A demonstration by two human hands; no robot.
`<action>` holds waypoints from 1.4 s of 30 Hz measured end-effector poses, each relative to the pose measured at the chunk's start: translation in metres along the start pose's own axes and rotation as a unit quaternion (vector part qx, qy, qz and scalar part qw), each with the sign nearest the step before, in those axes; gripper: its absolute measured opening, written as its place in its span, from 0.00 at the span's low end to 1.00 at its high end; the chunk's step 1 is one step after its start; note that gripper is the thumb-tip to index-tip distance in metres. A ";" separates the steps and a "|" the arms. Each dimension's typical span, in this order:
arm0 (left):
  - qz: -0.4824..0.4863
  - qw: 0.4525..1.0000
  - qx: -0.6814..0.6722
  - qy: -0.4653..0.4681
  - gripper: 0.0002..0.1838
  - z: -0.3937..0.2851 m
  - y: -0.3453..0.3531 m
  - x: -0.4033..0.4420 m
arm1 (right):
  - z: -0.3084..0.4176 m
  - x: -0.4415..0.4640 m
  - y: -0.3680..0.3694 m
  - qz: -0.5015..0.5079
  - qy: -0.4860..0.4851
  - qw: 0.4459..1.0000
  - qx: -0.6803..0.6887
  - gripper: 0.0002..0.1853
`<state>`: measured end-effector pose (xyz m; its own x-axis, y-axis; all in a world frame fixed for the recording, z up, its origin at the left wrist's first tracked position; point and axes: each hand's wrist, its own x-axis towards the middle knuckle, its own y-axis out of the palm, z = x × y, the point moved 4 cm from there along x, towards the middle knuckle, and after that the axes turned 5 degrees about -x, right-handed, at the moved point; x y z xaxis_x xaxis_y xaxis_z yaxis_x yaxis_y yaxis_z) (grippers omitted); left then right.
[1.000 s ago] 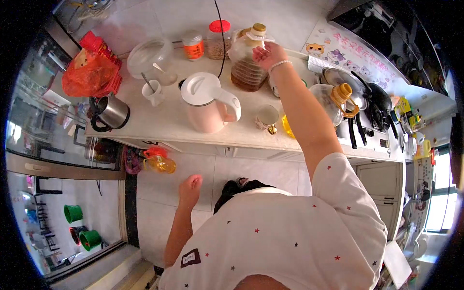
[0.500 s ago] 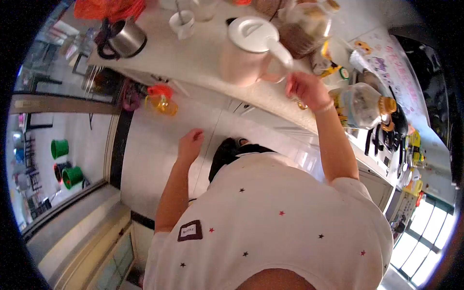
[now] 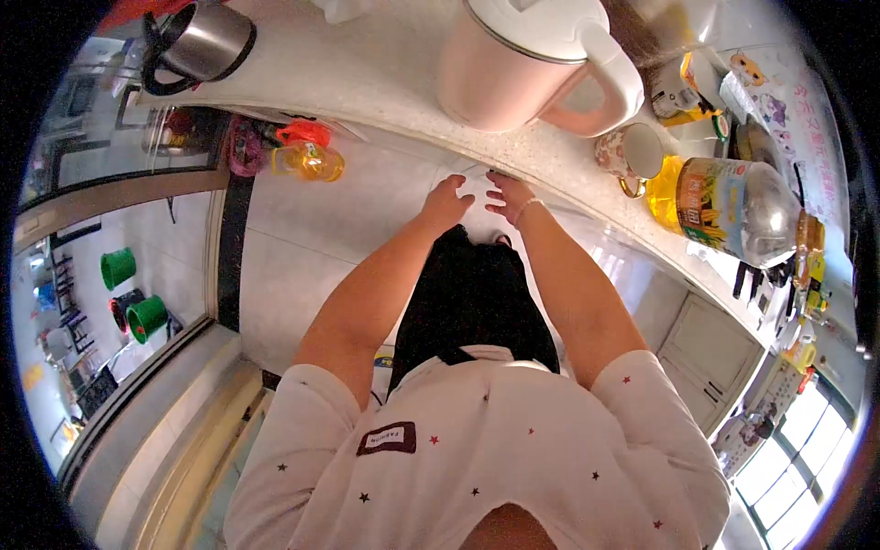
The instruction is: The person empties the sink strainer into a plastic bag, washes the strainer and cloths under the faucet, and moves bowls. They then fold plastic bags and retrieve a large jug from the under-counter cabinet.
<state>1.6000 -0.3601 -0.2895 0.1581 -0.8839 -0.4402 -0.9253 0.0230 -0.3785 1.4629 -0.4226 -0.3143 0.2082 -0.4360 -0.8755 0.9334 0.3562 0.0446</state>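
Observation:
My left hand (image 3: 447, 203) is held out over the floor in front of my body, fingers apart and holding nothing. Close beside it, my right hand (image 3: 510, 198) also has its fingers spread, with nothing in it, near the counter's front edge. A pale pink electric kettle (image 3: 500, 78) with a white lid and handle stands on the counter beyond the hands. To the right of the kettle sits a patterned mug (image 3: 630, 152) with a gold handle. Neither hand touches the kettle or the mug.
The speckled counter (image 3: 367, 87) runs across the top. At its left end is a steel jug (image 3: 209, 44); at right, a large oil bottle (image 3: 724, 209). Another bottle of yellow liquid (image 3: 312, 162) is on the floor. A sliding glass door frame (image 3: 215, 257) is at left.
My right hand has left the mug's gold handle and come back and down in front of me. My left hand has risen towards it. The view has shifted closer to the counter.

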 end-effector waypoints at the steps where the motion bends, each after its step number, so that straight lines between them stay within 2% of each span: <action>1: -0.001 1.000 0.017 -0.004 0.22 0.002 0.001 0.001 | -0.002 0.004 0.003 0.007 0.005 1.000 0.028 0.26; 4: 0.005 1.000 -0.018 -0.024 0.20 0.009 0.006 -0.011 | -0.018 -0.002 -0.004 -0.020 -0.009 1.000 -0.011 0.27; 7: 0.078 0.995 -0.006 -0.062 0.19 0.038 0.018 -0.012 | -0.016 -0.001 -0.005 -0.010 -0.032 0.998 -0.056 0.34; 9: 0.075 0.992 0.088 0.042 0.16 0.072 0.024 -0.002 | -0.013 0.011 -0.005 -0.025 -0.037 0.998 -0.038 0.38; 11: 0.068 0.995 0.064 0.040 0.14 0.062 0.021 -0.005 | -0.011 0.016 -0.009 -0.044 -0.083 0.989 -0.114 0.37; 12: 0.062 0.998 -0.005 -0.019 0.14 0.058 0.020 -0.011 | -0.016 0.017 -0.010 -0.053 -0.101 0.982 -0.149 0.36; 13: 0.057 0.993 -0.071 -0.080 0.13 0.045 0.014 -0.022 | -0.031 0.028 -0.010 -0.110 -0.172 0.953 -0.223 0.33; 16: 0.080 0.991 -0.060 -0.084 0.13 0.021 0.012 -0.044 | -0.092 0.004 0.003 -0.185 -0.158 0.921 -0.305 0.31; 18: 0.097 0.989 -0.066 -0.093 0.13 0.030 0.023 -0.062 | -0.141 -0.031 0.003 -0.193 -0.187 0.916 -0.297 0.31; 19: 0.108 0.988 -0.049 -0.095 0.13 0.034 0.029 -0.072 | -0.162 -0.048 0.002 -0.240 -0.205 0.909 -0.272 0.25; 21: 0.154 0.981 -0.019 -0.116 0.13 0.038 0.046 -0.092 | -0.204 -0.085 -0.008 -0.258 -0.207 0.904 -0.270 0.25; 24: 0.234 0.969 0.023 -0.071 0.16 0.035 0.083 -0.124 | -0.249 -0.136 -0.021 -0.290 -0.143 0.918 -0.230 0.27; 26: 0.319 0.947 -0.022 -0.027 0.22 0.024 0.118 -0.150 | -0.288 -0.154 -0.030 -0.339 -0.131 0.920 -0.146 0.27; 27: 0.359 0.932 -0.032 -0.037 0.24 0.021 0.136 -0.164 | -0.308 -0.157 -0.036 -0.362 -0.129 0.917 -0.109 0.27; 29: 0.437 0.899 -0.024 -0.008 0.24 0.017 0.171 -0.187 | -0.336 -0.177 -0.046 -0.449 -0.161 0.877 -0.053 0.28; 30: 0.520 0.852 -0.042 0.041 0.24 0.044 0.214 -0.202 | -0.351 -0.185 -0.060 -0.495 -0.172 0.851 -0.028 0.28; 31: 0.577 0.813 -0.050 0.061 0.25 0.010 0.223 -0.224 | -0.382 -0.169 -0.071 -0.492 -0.178 0.851 0.045 0.28; 32: 0.608 0.792 -0.050 0.016 0.25 0.009 0.233 -0.234 | -0.407 -0.151 -0.077 -0.487 -0.183 0.846 0.115 0.27; 33: 0.629 0.775 -0.045 0.040 0.25 0.012 0.247 -0.240 | -0.408 -0.163 -0.082 -0.464 -0.218 0.819 0.257 0.28; 34: 0.648 0.758 -0.039 0.064 0.25 0.015 0.258 -0.241 | -0.428 -0.155 -0.092 -0.506 -0.230 0.803 0.216 0.29; 36: 0.674 0.736 -0.012 0.051 0.25 -0.007 0.263 -0.236 | -0.418 -0.175 -0.098 -0.536 -0.269 0.691 0.404 0.30; 38: 0.636 0.771 -0.008 0.044 0.22 0.018 0.280 -0.200 | -0.427 -0.162 -0.097 -0.563 -0.221 0.684 0.408 0.32; 39: 0.609 0.792 -0.005 0.040 0.22 0.030 0.287 -0.174 | -0.417 -0.155 -0.090 -0.644 -0.228 0.619 0.387 0.33; 42: 0.512 0.858 0.037 0.032 0.19 0.060 0.295 -0.085 | -0.385 -0.139 -0.103 -0.686 -0.275 0.545 0.395 0.32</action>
<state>1.3345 -0.2503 -0.4122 -0.7455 -0.4066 -0.5281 -0.5431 0.8299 0.1276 1.2249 -0.0807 -0.3819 -0.9915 -0.1039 -0.0787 0.1106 -0.9901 -0.0862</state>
